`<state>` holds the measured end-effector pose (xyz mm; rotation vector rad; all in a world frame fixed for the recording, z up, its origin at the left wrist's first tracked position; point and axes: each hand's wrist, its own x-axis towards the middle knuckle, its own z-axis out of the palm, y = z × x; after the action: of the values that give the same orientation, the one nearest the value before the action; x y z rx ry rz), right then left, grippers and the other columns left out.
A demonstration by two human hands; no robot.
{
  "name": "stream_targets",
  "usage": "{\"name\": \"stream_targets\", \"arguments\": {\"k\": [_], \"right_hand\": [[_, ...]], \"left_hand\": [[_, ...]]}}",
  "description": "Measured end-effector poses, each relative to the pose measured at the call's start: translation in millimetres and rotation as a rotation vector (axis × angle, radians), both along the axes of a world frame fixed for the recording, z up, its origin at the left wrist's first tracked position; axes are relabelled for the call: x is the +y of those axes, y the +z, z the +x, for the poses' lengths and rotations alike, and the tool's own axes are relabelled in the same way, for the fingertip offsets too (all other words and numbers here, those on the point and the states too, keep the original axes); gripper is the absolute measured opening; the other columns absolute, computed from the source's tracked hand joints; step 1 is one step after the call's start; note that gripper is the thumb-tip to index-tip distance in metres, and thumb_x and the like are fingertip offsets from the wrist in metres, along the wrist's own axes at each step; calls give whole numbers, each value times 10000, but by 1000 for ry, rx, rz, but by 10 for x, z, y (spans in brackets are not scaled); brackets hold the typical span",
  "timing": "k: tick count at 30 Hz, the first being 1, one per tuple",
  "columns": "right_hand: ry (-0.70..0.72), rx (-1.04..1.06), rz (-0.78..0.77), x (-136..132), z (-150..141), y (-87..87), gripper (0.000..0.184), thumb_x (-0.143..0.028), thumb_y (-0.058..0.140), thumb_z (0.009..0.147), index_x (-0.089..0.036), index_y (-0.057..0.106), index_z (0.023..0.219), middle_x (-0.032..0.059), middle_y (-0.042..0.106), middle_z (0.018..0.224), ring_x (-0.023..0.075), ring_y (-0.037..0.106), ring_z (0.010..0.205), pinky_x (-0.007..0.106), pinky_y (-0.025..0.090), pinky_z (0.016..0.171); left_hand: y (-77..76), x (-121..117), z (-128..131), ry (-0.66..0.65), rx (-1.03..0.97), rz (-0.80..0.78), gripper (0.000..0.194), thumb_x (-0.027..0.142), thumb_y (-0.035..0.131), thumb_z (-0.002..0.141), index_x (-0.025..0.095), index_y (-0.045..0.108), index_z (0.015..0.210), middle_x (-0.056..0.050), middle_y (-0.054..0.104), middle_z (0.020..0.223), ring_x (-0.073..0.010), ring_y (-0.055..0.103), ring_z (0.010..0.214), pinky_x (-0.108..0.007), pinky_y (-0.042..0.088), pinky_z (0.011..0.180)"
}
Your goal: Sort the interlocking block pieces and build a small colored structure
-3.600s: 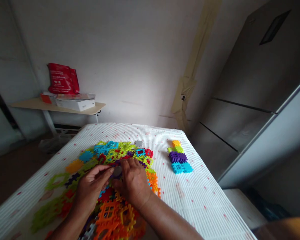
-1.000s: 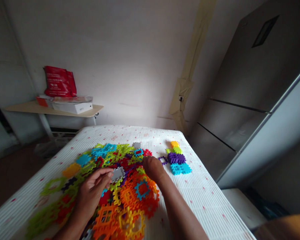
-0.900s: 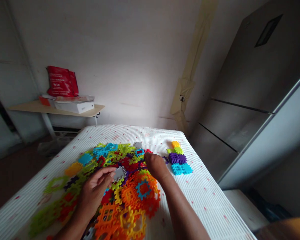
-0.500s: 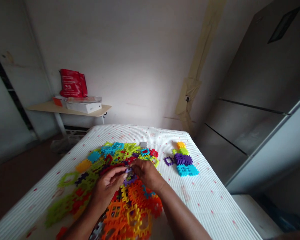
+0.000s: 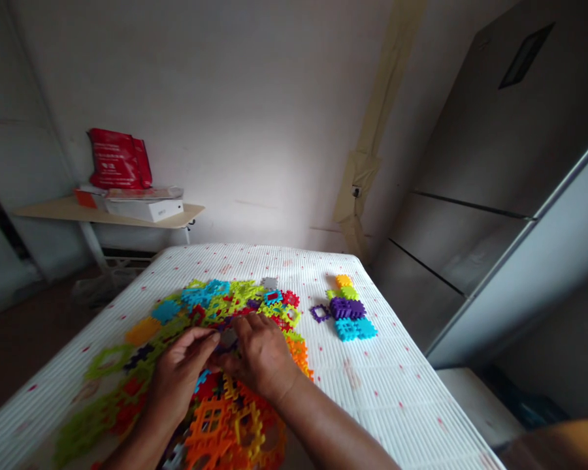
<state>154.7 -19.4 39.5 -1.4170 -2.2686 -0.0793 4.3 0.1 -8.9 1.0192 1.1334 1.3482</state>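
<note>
A heap of coloured plastic interlocking tiles [image 5: 210,365] covers the middle and near left of a white ribbed table [image 5: 372,391]. My left hand [image 5: 176,375] and my right hand [image 5: 262,356] meet over the heap, fingers pinched together round a small grey tile [image 5: 228,338]. A dark purple piece seems to be pressed against the grey one, mostly hidden by my fingers. To the right lie a joined strip of orange, green, purple and blue tiles [image 5: 349,310] and a loose purple frame tile [image 5: 318,313].
Behind the table a wooden shelf [image 5: 108,212] carries a red bag [image 5: 119,158] and a white box [image 5: 144,207]. A tall grey refrigerator [image 5: 494,183] stands at the right, close to the table's edge.
My right hand set a purple frame tile beside the joined strip, then came back to the heap. Both hands now pinch the grey tile, which my left hand alone held before.
</note>
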Motion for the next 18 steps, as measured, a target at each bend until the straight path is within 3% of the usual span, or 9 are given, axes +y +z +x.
{"name": "stream_targets", "arguments": {"k": [7, 12, 14, 18], "right_hand": [[0, -114, 21, -22, 0, 2, 276, -366, 566, 815, -158, 516, 990, 73, 626, 870, 199, 594, 771, 288, 472, 687], [-64, -121, -5, -15, 32, 82, 390, -373, 575, 751, -161, 499, 1070, 71, 652, 864, 218, 610, 749, 308, 479, 678], [-157, -113, -16, 46, 160, 109, 424, -360, 589, 726, -161, 504, 1091, 82, 656, 886, 232, 619, 787, 302, 484, 664], [-538, -158, -84, 254, 635, 46, 292, -231, 555, 741, -160, 560, 1025, 102, 665, 885, 246, 640, 826, 297, 484, 640]], "left_hand": [[51, -32, 37, -38, 61, 1, 461, 506, 771, 548, 176, 612, 827, 22, 644, 650, -152, 597, 557, -241, 514, 507], [81, -47, 39, -59, 87, 21, 489, 526, 756, 566, 171, 634, 878, -16, 681, 712, -182, 630, 621, -261, 534, 557], [70, -35, 28, -35, 72, 32, 506, 549, 730, 594, 171, 625, 913, -27, 689, 733, -196, 647, 636, -277, 541, 577], [32, -14, 5, -27, 73, 64, 463, 538, 688, 661, 162, 608, 919, -35, 693, 762, -187, 651, 653, -278, 539, 620]]}}
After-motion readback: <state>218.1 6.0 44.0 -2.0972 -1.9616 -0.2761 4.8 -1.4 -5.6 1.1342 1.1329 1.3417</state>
